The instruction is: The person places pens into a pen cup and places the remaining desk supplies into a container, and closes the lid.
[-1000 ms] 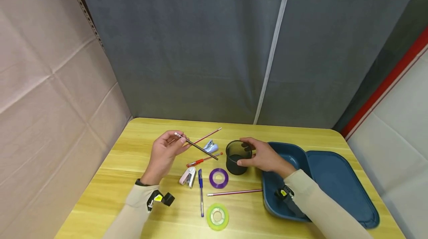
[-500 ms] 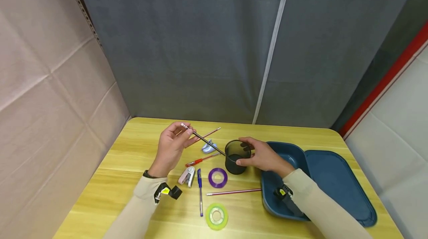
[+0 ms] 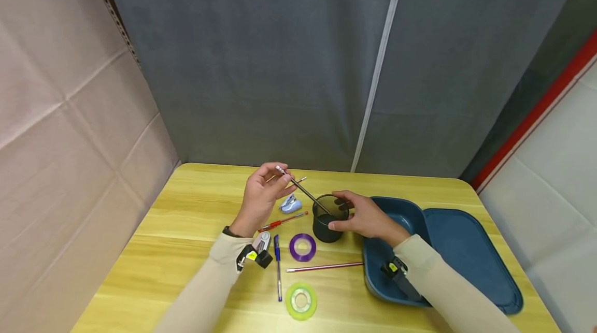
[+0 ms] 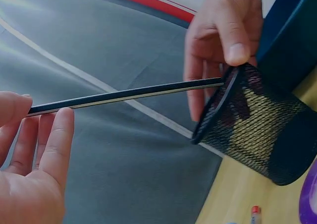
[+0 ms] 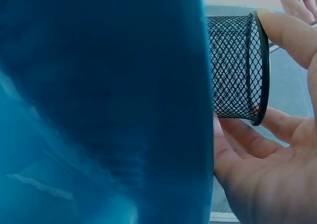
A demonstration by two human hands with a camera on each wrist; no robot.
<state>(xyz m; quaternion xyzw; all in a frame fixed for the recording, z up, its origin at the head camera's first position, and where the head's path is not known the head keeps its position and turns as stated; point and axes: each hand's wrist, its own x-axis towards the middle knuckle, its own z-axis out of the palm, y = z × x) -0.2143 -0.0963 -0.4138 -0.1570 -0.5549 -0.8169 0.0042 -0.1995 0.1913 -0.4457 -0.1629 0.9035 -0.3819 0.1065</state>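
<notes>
Hands first: on my feed, L hand [image 3: 261,198] is narrow, pinching blk pencil [image 3: 305,191] nr its white-tipped end; pencil slants down, lower end inside mesh cup [image 3: 326,233]. R hand [image 3: 366,216] grips mesh cup at its rim; cup's upright on worktop [image 3: 140,265]. Just L of it I've red pen [image 3: 282,222] & lt-blue stapler [image 3: 291,205]. Nearer cam: purple tape [image 3: 302,258], red pencil [image 3: 325,267], blue pen [image 3: 278,273], green tape [image 3: 289,299]. Blue box [image 3: 380,258] under R forearm, flat lid [image 3: 471,255] beside, gray curtain [image 3: 256,63] behind.
</notes>
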